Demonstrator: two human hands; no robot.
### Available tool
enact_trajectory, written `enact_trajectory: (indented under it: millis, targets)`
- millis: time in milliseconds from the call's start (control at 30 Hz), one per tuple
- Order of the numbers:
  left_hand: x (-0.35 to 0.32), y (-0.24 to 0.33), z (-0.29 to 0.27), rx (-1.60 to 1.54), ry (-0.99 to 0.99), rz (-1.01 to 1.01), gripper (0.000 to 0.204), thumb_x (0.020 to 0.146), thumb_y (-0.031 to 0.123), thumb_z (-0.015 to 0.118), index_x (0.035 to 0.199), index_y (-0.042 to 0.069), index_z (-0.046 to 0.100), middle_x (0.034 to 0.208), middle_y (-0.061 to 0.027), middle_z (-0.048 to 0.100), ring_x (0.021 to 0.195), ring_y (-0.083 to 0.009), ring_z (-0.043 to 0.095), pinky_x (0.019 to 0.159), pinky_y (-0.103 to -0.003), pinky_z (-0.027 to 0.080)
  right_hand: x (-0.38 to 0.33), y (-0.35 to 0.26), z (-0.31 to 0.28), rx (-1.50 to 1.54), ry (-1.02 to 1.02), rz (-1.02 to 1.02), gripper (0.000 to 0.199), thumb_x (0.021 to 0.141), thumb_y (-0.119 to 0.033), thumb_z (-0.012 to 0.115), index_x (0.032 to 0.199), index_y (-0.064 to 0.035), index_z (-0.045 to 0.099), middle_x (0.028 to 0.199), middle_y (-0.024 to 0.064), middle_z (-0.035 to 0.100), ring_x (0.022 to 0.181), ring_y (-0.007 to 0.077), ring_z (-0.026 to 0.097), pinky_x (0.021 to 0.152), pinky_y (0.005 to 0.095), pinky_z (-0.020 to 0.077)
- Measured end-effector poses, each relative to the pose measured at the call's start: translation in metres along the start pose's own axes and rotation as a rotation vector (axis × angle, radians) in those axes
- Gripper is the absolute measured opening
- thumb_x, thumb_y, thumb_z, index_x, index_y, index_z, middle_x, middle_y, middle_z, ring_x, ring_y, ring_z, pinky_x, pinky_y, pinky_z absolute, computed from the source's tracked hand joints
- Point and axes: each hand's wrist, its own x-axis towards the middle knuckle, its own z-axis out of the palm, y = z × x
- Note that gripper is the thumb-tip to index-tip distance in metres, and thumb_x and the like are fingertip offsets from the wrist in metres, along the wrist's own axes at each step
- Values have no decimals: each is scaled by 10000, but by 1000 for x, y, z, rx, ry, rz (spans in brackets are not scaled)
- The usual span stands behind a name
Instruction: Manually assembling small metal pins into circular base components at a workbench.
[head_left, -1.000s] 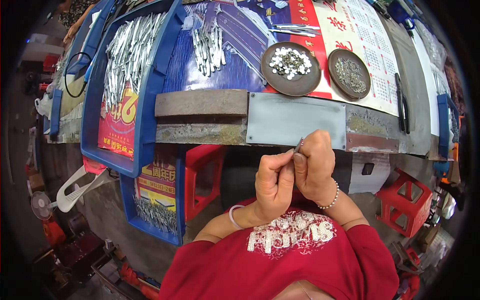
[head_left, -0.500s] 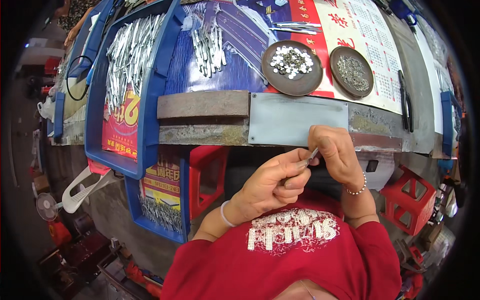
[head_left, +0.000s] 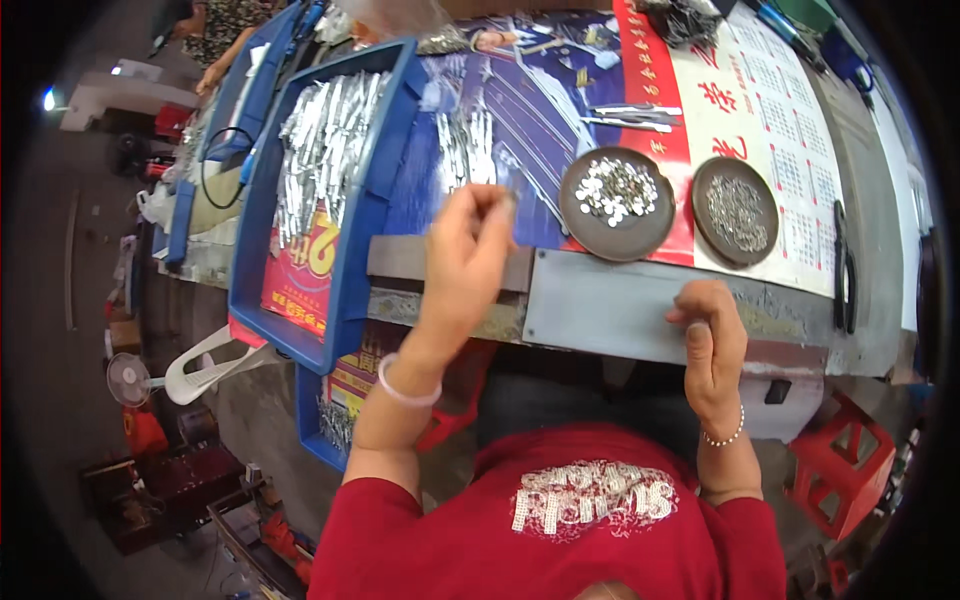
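My left hand point(head_left: 470, 255) is raised over the table's near edge, just in front of a small pile of slim silver metal pieces point(head_left: 464, 145). Its fingers are curled and pinched together; whatever is between the fingertips is blurred. Beside the grey metal plate point(head_left: 600, 300) on the table edge is my right hand point(head_left: 712, 345), its fingers bent and thumb apart, with nothing visible in it. Beyond the plate stand a brown dish point(head_left: 590, 240) of small shiny discs and another brown dish point(head_left: 735, 252) of small wire-like metal parts.
A blue crate point(head_left: 345, 300) with many silver pieces stands to the left, and a lower blue bin point(head_left: 310, 410) sits under it. More slim pieces point(head_left: 635, 117) lie behind the dishes. Black-handled pliers point(head_left: 845, 270) lie at right. A red stool point(head_left: 845, 465) is by the table.
My hands have parted from around a small metal piece. The left has moved forward and left toward the pile; the right has shifted slightly right and down. The whole view has shifted too.
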Motion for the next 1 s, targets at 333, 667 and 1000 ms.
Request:
enact_trajectory:
  millis: [333,667,1000]
  targets:
    - [92,-41,-15,1030,163,291,206,789,103,592,969,5,575,826,-180,611,756,-348,603,670,-437,469,3,10,-3,-108,4,-174,100,820,-92,607,822,-4,558,774,134,556,649,275,549,558,336,444]
    - [184,-27,99,780,-418,418,216,763,212,688,835,12,651,763,-129,611,699,-226,584,640,-323,456,3,8,-7,-60,-30,-174,107,793,-84,643,762,-21,562,724,108,558,598,264,555,535,342,446]
    - [204,-31,83,546,-412,257,207,829,185,641,774,5,553,673,-71,593,611,-134,562,560,-284,438,1,6,-4,-56,2,-180,105,777,-50,642,730,-20,553,700,108,552,596,265,553,534,333,440]
